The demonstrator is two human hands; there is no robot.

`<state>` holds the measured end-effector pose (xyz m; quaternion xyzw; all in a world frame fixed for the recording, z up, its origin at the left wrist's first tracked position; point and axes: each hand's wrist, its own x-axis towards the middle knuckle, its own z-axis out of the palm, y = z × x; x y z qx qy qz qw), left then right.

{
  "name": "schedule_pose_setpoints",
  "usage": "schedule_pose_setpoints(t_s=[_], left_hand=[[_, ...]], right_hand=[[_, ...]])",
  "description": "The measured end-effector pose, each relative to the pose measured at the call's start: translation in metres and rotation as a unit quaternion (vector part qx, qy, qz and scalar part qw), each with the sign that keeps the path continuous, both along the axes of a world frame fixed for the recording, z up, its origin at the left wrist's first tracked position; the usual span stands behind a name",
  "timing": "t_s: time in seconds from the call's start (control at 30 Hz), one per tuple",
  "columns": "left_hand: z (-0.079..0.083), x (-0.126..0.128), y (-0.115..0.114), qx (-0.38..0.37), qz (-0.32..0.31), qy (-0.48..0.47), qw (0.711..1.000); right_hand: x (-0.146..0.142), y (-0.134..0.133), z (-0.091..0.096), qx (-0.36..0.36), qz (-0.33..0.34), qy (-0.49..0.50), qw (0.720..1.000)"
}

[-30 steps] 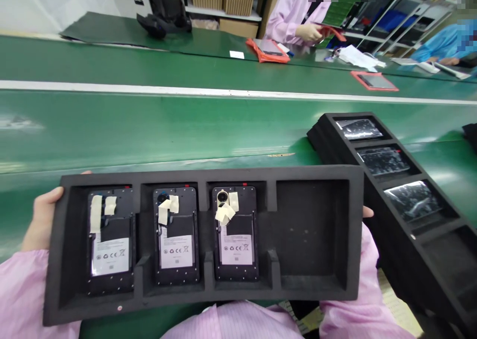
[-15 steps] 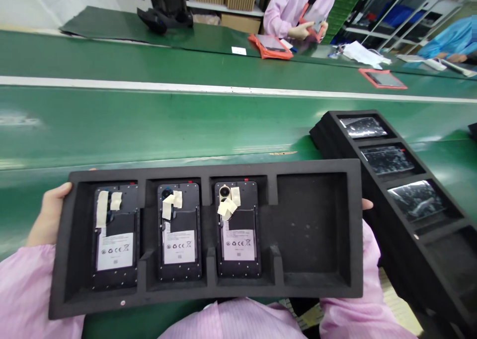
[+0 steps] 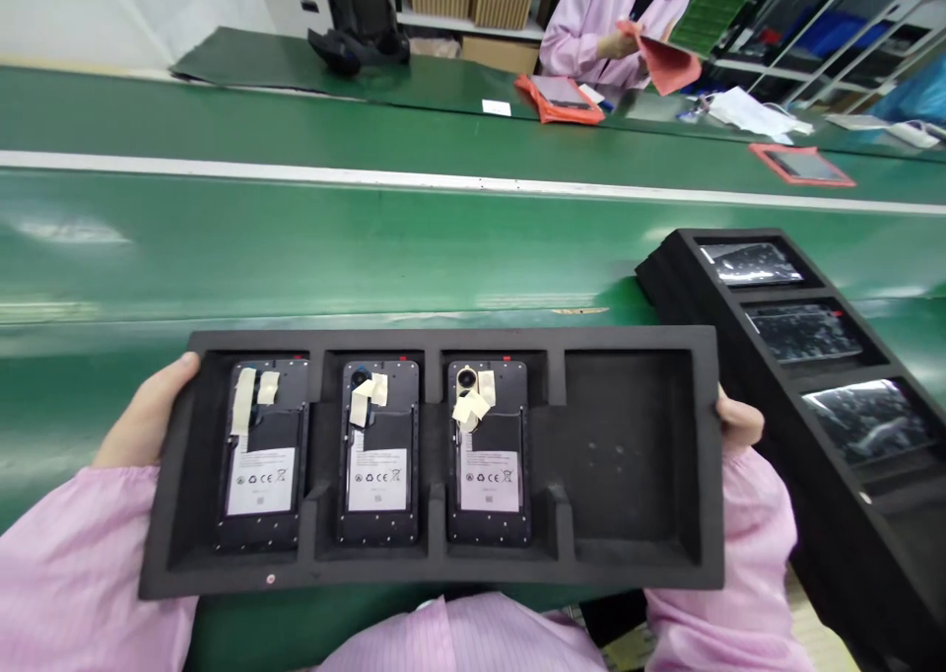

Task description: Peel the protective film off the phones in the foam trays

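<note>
I hold a black foam tray [image 3: 636, 564] level in front of me over the near edge of the green belt. My left hand [image 3: 144, 421] grips its left end and my right hand [image 3: 739, 424] grips its right end, fingers mostly hidden behind the foam. Three of its slots hold opened phones, backs up, with batteries and tan tape strips: the left phone [image 3: 262, 455], the middle phone [image 3: 378, 452] and the right phone [image 3: 488, 450], which has a gold camera ring. The fourth slot [image 3: 628, 445] at the right holds nothing.
A second black foam tray [image 3: 684, 263] with shiny phone parts lies at the right on the green conveyor belt [image 3: 370, 248]. Across the belt a person in a pink coat [image 3: 591, 12] handles a red sleeve; red sleeves [image 3: 558, 96] and papers lie there.
The tray has shifted a little to the right and away from me in view, and my right hand's fingers show more at its end. The person opposite has raised a red sleeve.
</note>
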<state>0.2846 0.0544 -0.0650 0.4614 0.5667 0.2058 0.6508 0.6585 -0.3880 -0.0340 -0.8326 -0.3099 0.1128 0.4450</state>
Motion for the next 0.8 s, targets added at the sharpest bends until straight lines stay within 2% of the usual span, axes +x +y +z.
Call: schedule_pose_setpoints(t_s=[0.1,0.23,0.33,0.4,0.5,0.6,0.7,0.8], left_hand=[[-0.005,-0.005,0.006,0.041,-0.029,-0.016,0.999],[-0.008,-0.009,0.012,0.058,-0.016,-0.046,0.997],[-0.003,-0.008,0.006,0.086,0.002,-0.093,0.992],[0.002,-0.007,0.000,0.095,0.013,-0.112,0.989],[0.006,-0.007,-0.002,0.104,0.034,-0.118,0.987],[0.005,-0.014,0.009,0.069,0.048,-0.098,0.992],[0.001,-0.021,0.020,0.078,0.051,-0.096,0.991],[-0.001,-0.025,0.025,0.100,0.048,-0.105,0.988]], right_hand=[[0.005,0.016,-0.003,-0.007,0.007,0.063,0.998],[0.008,0.031,-0.006,-0.032,-0.018,0.065,0.997],[0.003,0.028,0.004,-0.072,-0.048,0.008,0.996],[-0.009,0.025,0.021,-0.126,-0.038,-0.100,0.986],[-0.044,0.031,0.053,-0.164,0.048,-0.267,0.948],[-0.086,0.058,0.071,-0.124,0.177,-0.331,0.918],[-0.115,0.098,0.062,-0.081,0.245,-0.383,0.887],[-0.124,0.129,0.042,-0.061,0.250,-0.412,0.874]])
